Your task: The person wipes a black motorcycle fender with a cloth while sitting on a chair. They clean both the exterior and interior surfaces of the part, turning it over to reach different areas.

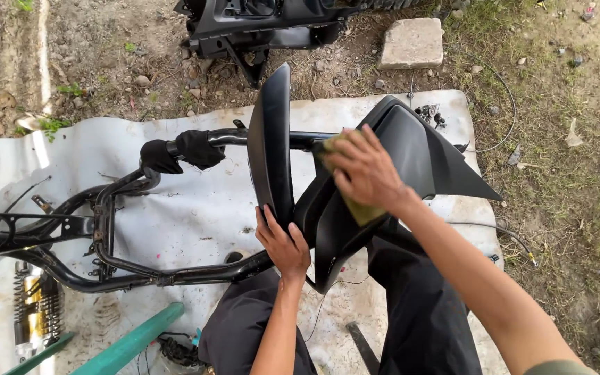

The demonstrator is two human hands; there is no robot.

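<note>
Nearest the camera are the person's two legs in dark trousers (pixel 411 312), with a green bar (pixel 133 340) lying on the ground beside them. Just above, the left hand (pixel 282 243) is closed on the lower edge of a black plastic body panel (pixel 411 149), fingers wrapped up along its narrow raised fin, steadying it. The right hand (pixel 366 170) lies flat on the panel's inner face, pressing one yellow-green cloth (pixel 359 205) against it — fingers together, palm down on the cloth.

The panel stands tilted over the trousers and leans on one black tubular motorcycle frame (pixel 105 236), which stretches off to the left across a white sheet (pixel 175 201) spread on the dirt. One dark rag (pixel 182 149) is wrapped around the frame's upper tube. At the lower left edge lies one coiled shock spring (pixel 32 305), chrome and yellow.

Farther off, past the sheet, sit one square paving stone (pixel 411 42) and a second black plastic part (pixel 258 24) — both on bare, pebbly ground.
</note>
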